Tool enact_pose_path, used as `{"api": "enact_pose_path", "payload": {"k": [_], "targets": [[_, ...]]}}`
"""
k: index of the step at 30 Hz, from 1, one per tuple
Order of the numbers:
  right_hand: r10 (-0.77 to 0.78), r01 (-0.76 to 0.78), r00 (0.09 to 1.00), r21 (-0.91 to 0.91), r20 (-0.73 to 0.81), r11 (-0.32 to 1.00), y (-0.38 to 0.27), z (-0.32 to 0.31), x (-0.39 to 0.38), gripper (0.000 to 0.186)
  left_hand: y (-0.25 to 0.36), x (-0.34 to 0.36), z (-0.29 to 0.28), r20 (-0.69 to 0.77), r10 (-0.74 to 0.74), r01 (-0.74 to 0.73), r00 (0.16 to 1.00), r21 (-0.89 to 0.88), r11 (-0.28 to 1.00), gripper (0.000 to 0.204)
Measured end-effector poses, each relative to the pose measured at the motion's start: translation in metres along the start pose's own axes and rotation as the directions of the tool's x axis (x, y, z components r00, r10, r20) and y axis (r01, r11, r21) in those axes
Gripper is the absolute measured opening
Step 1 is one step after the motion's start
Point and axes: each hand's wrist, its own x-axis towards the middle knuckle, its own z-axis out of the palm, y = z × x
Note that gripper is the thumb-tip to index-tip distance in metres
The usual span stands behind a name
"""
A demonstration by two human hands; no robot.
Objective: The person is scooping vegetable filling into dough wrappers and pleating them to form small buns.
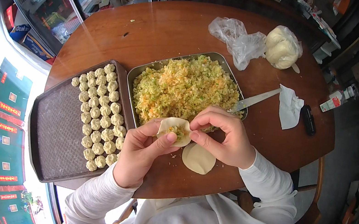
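Observation:
A round dumpling wrapper [166, 126] lies across the fingers of my left hand [141, 148], its edge curling up. A small mound of chopped vegetable filling [179, 132] sits in its middle, and my left thumb presses at its near side. My right hand [227, 140] pinches the wrapper's right edge between thumb and forefinger. Just below, flat round wrappers [199, 159] rest on the table, their number unclear. Beyond my hands is a metal pan [130, 81] heaped with yellow-green and orange chopped filling [183, 87]. A flat metal utensil handle [260, 99] sticks out of its right side.
To the left, a dark tray [59, 126] carries rows of pleated dumplings [103, 110] on its right side. A bagged lump of dough [283, 47], a crumpled plastic bag [241, 40], a white tissue [289, 107] and a black object [308, 119] lie on the wooden table [123, 20].

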Motion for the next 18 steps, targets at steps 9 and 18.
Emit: {"api": "enact_pose_path", "payload": {"k": [9, 18], "targets": [[-0.154, 0.145, 0.987, -0.163, -0.040, 0.976, 0.000, 0.007, 0.000, 0.010, -0.001, 0.001, 0.001, -0.049, -0.023, 0.024, 0.999, 0.014, 1.000, 0.027], [-0.227, 0.203, 0.971, -0.256, -0.071, 0.945, -0.003, 0.011, -0.003, 0.015, -0.001, 0.001, -0.001, -0.052, -0.047, 0.048, 0.998, 0.027, 0.998, 0.027]]}}
